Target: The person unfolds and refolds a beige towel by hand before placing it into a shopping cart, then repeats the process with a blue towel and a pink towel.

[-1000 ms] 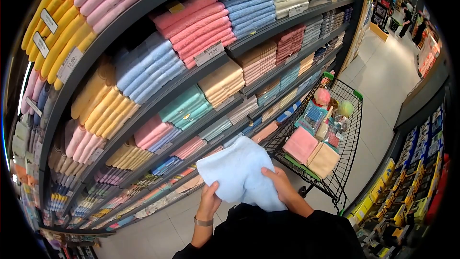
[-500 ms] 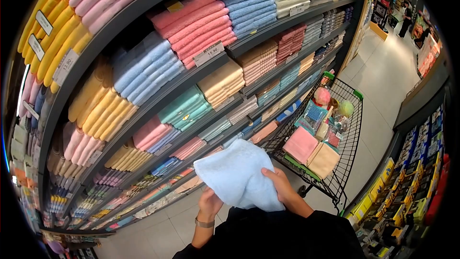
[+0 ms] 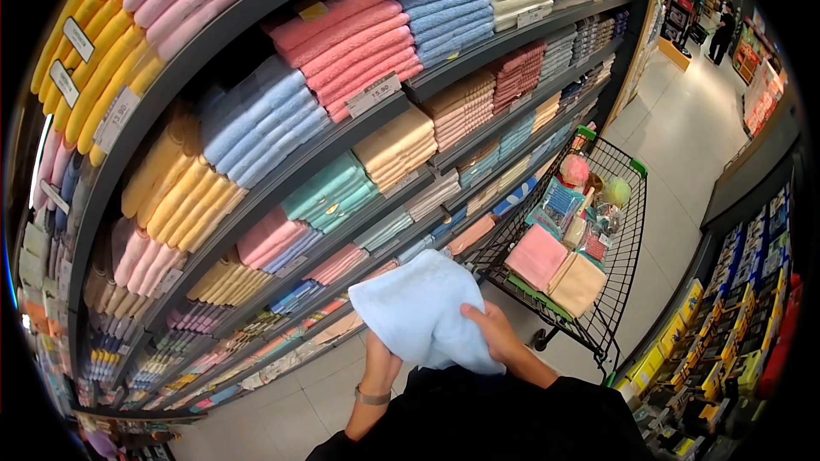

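A light blue towel [image 3: 418, 303] is held up in front of my body, partly folded and drooping at its lower right. My right hand [image 3: 495, 333] grips its right side, the thumb lying on top of the cloth. My left hand [image 3: 382, 360] is under the towel's left part, its fingers hidden behind the fabric, with a band on the wrist. The towel hangs between the shelves of folded towels and the shopping cart [image 3: 628, 265].
Shelves [image 3: 256, 196] of folded towels in several colours fill the left side. In the cart lie a pink towel [image 3: 536, 258], a cream towel [image 3: 577, 284] and packaged goods. Packaged goods [image 3: 726, 324] line the right side. A person [image 3: 723, 36] stands far down the aisle.
The towel has shifted slightly in my hands. My left hand has moved a little right and my right hand slightly left. The distant person has changed position a little.
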{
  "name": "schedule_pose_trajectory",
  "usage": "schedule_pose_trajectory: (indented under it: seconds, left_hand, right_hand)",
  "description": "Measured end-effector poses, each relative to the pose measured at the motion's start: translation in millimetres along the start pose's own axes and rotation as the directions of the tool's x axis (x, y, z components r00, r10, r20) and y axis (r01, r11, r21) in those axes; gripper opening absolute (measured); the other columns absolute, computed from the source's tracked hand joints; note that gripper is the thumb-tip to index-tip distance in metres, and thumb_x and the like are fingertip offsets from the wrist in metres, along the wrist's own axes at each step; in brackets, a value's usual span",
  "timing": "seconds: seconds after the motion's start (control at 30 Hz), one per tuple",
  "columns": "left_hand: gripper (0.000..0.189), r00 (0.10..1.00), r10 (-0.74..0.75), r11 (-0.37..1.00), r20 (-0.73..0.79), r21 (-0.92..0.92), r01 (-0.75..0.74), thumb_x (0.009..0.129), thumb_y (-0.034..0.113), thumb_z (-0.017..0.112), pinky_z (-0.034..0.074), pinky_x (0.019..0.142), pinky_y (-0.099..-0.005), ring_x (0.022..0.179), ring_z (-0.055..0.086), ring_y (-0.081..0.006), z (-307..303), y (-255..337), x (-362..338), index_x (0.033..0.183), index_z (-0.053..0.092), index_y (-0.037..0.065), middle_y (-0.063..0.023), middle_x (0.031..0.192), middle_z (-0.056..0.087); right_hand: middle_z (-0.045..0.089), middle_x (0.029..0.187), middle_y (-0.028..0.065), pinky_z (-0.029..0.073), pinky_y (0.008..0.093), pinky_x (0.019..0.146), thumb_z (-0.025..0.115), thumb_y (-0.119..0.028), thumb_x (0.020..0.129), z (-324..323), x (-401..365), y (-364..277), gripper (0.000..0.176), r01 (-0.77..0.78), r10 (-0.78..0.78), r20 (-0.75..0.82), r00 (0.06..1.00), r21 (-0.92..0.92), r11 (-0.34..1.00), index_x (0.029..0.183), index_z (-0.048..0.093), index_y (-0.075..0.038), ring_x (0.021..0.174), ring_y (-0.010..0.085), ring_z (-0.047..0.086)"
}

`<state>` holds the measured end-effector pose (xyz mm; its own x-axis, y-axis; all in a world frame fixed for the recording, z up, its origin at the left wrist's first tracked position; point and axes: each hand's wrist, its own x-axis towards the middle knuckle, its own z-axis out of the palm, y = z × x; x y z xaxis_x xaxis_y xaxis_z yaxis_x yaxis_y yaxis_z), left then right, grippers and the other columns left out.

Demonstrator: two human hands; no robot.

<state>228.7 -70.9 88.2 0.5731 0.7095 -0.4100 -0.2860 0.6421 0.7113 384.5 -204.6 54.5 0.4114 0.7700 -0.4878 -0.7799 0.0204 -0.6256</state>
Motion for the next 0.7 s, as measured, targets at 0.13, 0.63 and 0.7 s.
schedule_pose_trajectory:
  seconds: [0.13, 0.63, 0.7]
  left_hand:
    - [0.042, 0.999, 0.045, 0.998, -0.001, -0.037, -0.045, 0.101, 0.021, 0.042, 0.044, 0.102, -0.0388, 0.121, 0.053, -0.0258, -13.4, -6.6, 5.7, 0.135, 0.043, -0.002, -0.0138, 0.134, 0.052]
    - [0.039, 0.977, 0.181, 0.984, -0.115, 0.017, -0.18, 0.101, 0.023, 0.043, 0.045, 0.099, -0.0359, 0.117, 0.055, -0.0232, -22.7, -7.8, 2.9, 0.131, 0.047, -0.001, -0.0121, 0.129, 0.055]
    - [0.037, 0.973, 0.192, 0.981, -0.13, 0.05, -0.187, 0.101, 0.022, 0.043, 0.046, 0.098, -0.0354, 0.115, 0.056, -0.0226, -21.2, -7.6, 1.6, 0.13, 0.048, -0.002, -0.0119, 0.127, 0.056]
  right_hand:
    - [0.067, 0.104, 0.0106, 0.054, 0.03, 0.077, 0.061, -0.018, 0.094, -1.0, 2.1, 9.2, 0.032, -0.015, 0.015, 0.02, 1.0, -0.02, 1.0, 0.118, 0.058, 0.003, 0.086, 0.0167, 0.066]
    - [0.064, 0.106, 0.0098, 0.05, 0.0273, 0.078, 0.059, -0.02, 0.095, 6.5, 3.4, 21.8, 0.038, 0.121, -0.099, 0.098, 0.99, -0.252, 0.96, 0.123, 0.053, 0.004, 0.091, 0.0141, 0.061]
    - [0.062, 0.105, 0.0088, 0.048, 0.0262, 0.079, 0.059, -0.02, 0.095, 10.6, 2.5, 17.8, 0.038, 0.278, -0.259, 0.103, 0.96, -0.412, 0.868, 0.124, 0.051, 0.003, 0.092, 0.0132, 0.059]
